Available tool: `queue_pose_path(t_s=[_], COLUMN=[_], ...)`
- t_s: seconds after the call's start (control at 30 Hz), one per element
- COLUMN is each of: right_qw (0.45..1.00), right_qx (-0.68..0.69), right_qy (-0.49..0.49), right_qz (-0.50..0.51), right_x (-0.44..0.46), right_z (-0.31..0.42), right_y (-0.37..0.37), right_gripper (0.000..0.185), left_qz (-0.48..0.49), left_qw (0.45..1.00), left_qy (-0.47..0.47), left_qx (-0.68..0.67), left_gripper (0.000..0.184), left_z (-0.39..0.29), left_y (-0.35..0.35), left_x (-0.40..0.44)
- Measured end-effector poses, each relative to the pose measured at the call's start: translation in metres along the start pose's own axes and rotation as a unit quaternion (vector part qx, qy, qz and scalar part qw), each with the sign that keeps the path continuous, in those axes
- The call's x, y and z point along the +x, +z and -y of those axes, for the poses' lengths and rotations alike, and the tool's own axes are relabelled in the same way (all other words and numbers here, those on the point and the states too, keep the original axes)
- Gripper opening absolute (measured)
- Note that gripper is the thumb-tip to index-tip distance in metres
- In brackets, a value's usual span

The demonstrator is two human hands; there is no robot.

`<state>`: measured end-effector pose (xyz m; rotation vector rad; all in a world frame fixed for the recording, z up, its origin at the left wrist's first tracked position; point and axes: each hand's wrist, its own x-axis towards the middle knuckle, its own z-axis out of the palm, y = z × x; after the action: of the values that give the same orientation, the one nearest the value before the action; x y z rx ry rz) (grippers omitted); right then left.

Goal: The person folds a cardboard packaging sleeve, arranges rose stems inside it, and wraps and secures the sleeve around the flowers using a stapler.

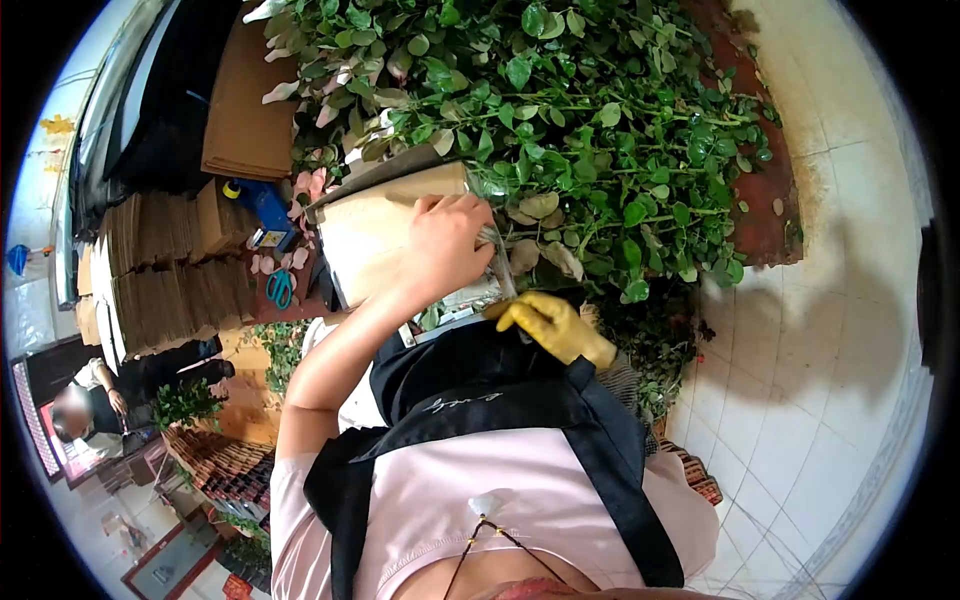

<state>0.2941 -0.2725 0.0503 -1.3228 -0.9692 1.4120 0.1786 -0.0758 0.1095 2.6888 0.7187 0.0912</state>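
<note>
My bare left hand (450, 240) lies on a light brown cardboard sheet (365, 230), fingers curled near its right edge. Clear plastic (495, 275) shows along that edge, beside the hand. On my right hand (552, 325) is a yellow glove. Its fingers are bent inward close to the plastic, just above my black apron (480, 385); what they hold, if anything, is hidden. Leafy green rose stems (600, 150) lie heaped beyond both hands, with pale pink blooms (315, 180) at their left end.
Left of the sheet are teal-handled scissors (280, 289), a blue tape dispenser (266, 212) and stacked folded cardboard (165, 270). A large cardboard piece (250, 110) stands behind. Another person (105, 400) is at far left. White floor tiles (800, 340) lie at right.
</note>
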Motion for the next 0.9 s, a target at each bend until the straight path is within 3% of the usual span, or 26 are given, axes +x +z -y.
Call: queue_pose_path(t_s=[0.03, 0.1, 0.13, 0.17, 0.2, 0.23, 0.3, 0.37, 0.43, 0.5, 0.53, 0.57, 0.67, 0.83, 0.9], right_qw=[1.0, 0.983, 0.978, 0.976, 0.972, 0.967, 0.964, 0.964, 0.964, 0.964, 0.964, 0.964, 0.964, 0.963, 0.961], right_qx=[0.024, 0.058, 0.07, 0.08, 0.082, 0.08, 0.066, 0.051, 0.04, 0.026, 0.022, 0.016, -0.004, -0.03, -0.039], right_qy=[0.008, 0.174, 0.192, 0.171, 0.151, 0.128, 0.116, 0.11, 0.111, 0.112, 0.113, 0.114, 0.112, 0.108, 0.102], right_qz=[-0.002, 0.014, -0.036, -0.108, -0.161, -0.206, -0.228, -0.237, -0.238, -0.238, -0.238, -0.239, -0.239, -0.246, -0.255], right_x=[0.007, 0.034, 0.05, 0.069, 0.084, 0.096, 0.108, 0.108, 0.1, 0.094, 0.091, 0.09, 0.087, 0.085, 0.088], right_z=[-0.017, -0.068, -0.087, -0.1, -0.108, -0.109, -0.11, -0.103, -0.097, -0.091, -0.09, -0.089, -0.087, -0.09, -0.092], right_y=[0.011, 0.013, 0.009, 0.001, -0.009, -0.018, -0.029, -0.036, -0.038, -0.037, -0.036, -0.036, -0.035, -0.034, -0.033], right_gripper=[0.032, 0.033, 0.033, 0.033, 0.033, 0.033, 0.033, 0.034, 0.034, 0.035, 0.035, 0.036, 0.037, 0.04, 0.042], left_qz=[0.048, 0.013, 0.034, 0.055, -0.006, -0.011, -0.048, -0.187, -0.284, -0.304, -0.302, -0.303, -0.259, -0.297, -0.266], left_qw=[0.998, 1.0, 0.999, 0.998, 0.998, 0.998, 0.966, 0.967, 0.941, 0.885, 0.854, 0.856, 0.851, 0.846, 0.861], left_qy=[-0.025, -0.003, -0.015, -0.027, 0.04, 0.045, 0.032, -0.056, -0.184, -0.309, -0.321, -0.296, -0.367, -0.239, -0.208], left_qx=[-0.014, -0.007, -0.009, -0.011, -0.039, -0.039, -0.253, -0.163, 0.014, -0.171, -0.277, -0.296, -0.272, -0.373, -0.381], left_gripper=[0.028, 0.023, 0.025, 0.027, 0.029, 0.029, 0.036, 0.04, 0.033, 0.028, 0.024, 0.021, 0.025, 0.026, 0.029], left_z=[-0.001, 0.002, 0.001, 0.001, 0.011, 0.013, 0.02, 0.047, 0.077, 0.098, 0.096, 0.09, 0.077, 0.055, 0.035], left_y=[-0.002, 0.003, -0.001, -0.003, 0.003, -0.006, -0.028, -0.036, -0.037, -0.016, -0.006, 0.006, 0.013, -0.024, -0.052], left_x=[0.001, 0.001, 0.003, 0.004, -0.002, -0.008, -0.03, -0.068, -0.113, -0.15, -0.158, -0.16, -0.149, -0.12, -0.112])
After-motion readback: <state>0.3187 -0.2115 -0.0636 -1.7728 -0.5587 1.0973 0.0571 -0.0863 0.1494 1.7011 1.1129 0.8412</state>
